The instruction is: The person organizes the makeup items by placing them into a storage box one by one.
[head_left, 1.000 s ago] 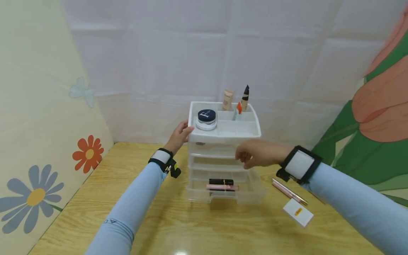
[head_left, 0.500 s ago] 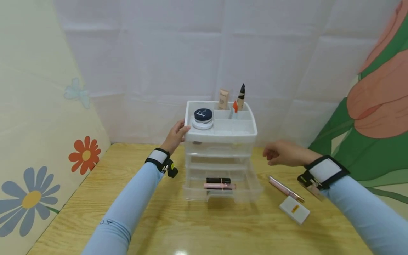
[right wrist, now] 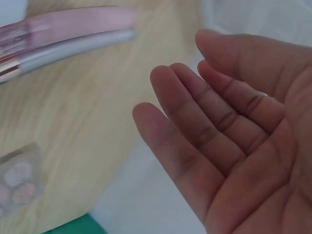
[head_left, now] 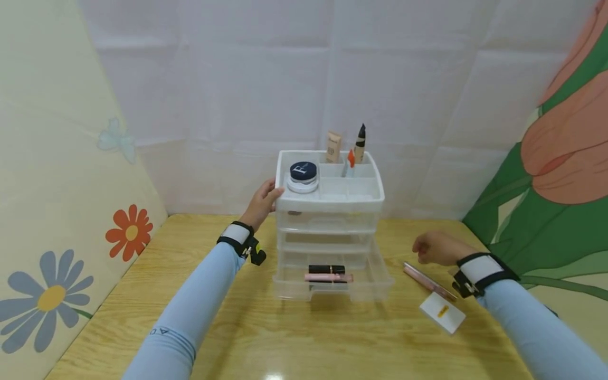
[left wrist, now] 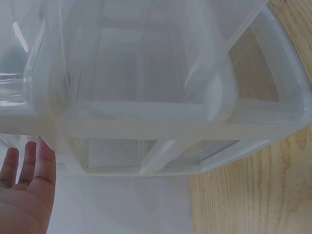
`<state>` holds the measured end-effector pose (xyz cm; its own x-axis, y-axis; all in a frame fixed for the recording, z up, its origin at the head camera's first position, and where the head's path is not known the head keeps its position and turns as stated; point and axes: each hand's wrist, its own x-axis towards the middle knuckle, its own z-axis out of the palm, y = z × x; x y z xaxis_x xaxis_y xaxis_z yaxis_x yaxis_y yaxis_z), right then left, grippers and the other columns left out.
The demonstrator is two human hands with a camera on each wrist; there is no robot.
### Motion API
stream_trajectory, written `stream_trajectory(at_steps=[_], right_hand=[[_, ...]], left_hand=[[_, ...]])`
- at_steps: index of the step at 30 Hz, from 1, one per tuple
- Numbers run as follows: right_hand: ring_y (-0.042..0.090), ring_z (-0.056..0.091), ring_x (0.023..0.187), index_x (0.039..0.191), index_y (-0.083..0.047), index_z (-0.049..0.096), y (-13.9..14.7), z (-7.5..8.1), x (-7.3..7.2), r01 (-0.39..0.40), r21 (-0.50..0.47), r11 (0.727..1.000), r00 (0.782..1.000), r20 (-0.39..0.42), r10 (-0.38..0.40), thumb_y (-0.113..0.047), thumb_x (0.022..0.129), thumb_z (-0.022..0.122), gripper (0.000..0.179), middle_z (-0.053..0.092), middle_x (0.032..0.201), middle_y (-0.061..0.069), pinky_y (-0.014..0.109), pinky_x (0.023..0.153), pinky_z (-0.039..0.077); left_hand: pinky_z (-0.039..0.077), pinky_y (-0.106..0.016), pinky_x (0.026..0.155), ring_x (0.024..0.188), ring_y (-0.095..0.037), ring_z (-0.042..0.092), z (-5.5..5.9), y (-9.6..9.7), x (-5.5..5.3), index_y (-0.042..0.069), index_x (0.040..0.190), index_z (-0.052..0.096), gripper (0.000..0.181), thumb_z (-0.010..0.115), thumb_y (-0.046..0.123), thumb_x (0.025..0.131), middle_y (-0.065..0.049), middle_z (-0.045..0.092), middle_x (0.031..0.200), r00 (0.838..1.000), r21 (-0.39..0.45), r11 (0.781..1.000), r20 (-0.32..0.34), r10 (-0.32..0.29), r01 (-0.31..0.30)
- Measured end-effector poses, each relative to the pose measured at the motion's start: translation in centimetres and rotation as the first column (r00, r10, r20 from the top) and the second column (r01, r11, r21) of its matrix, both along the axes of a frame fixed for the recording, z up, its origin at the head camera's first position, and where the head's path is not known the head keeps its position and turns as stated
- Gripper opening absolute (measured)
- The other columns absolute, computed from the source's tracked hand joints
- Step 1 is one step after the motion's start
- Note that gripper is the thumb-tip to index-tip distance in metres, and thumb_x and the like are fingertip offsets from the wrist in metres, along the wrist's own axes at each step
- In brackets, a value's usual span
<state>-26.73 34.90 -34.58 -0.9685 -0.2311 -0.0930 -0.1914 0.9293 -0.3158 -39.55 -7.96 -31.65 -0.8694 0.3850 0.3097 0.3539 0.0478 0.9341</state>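
Note:
A white drawer organizer (head_left: 330, 199) with clear drawers stands mid-table. My left hand (head_left: 258, 206) rests against its left side, thumb at the top rim; the left wrist view shows straight fingers (left wrist: 43, 170) along the plastic. The pulled-out bottom drawer (head_left: 372, 291) holds a black cosmetic tube (head_left: 319, 269) and a pink tube (head_left: 320, 277). Holding nothing, my right hand (head_left: 439, 248) hovers at the right, its fingers loosely bent. Close below it lie a slim pink tube (right wrist: 83, 24) and a silver tube (right wrist: 78, 51). A small palette with round pans (right wrist: 19, 180) shows in the right wrist view.
A white box (head_left: 442, 312) with a yellow label lies right of the drawer. The organizer's top carries a navy-lidded round compact (head_left: 303, 170), a beige squeeze tube (head_left: 333, 148), a black-capped bottle (head_left: 360, 145) and an orange-tipped item (head_left: 350, 159). White cloth (head_left: 228, 105) hangs behind.
My right hand has moved right and down, from in front of the drawers to above the table near the slim tubes. My left hand stays at the organizer's side.

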Motion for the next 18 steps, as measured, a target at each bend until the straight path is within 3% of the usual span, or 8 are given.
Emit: stream_trajectory(at_steps=[10,18], right_hand=[[0.028,0.061,0.081,0.095,0.007,0.066,0.9,-3.1,-1.2,0.052,0.099,0.994,0.998,0.029,-0.055,0.006,0.082,0.069,0.013,0.065,0.087,0.014,0.046,0.074,0.055],[0.032,0.063,0.087,0.1,0.006,0.068,1.2,-4.7,-1.6,0.162,0.12,0.979,0.98,0.1,-0.175,-0.001,0.086,0.07,0.015,0.067,0.093,0.017,0.051,0.081,0.054]], left_hand=[[0.044,-0.056,0.108,0.132,-0.038,0.049,-0.1,0.0,-0.1,0.006,0.156,0.032,0.058,0.044,0.03,0.105,-0.021,0.04,0.154,1.0,0.004,1.0,-0.002,0.001,-0.001],[0.044,-0.056,0.108,0.132,-0.038,0.049,-0.1,0.1,0.2,0.005,0.157,0.03,0.059,0.043,0.03,0.105,-0.021,0.04,0.155,1.0,0.005,1.0,-0.003,-0.002,0.002]])
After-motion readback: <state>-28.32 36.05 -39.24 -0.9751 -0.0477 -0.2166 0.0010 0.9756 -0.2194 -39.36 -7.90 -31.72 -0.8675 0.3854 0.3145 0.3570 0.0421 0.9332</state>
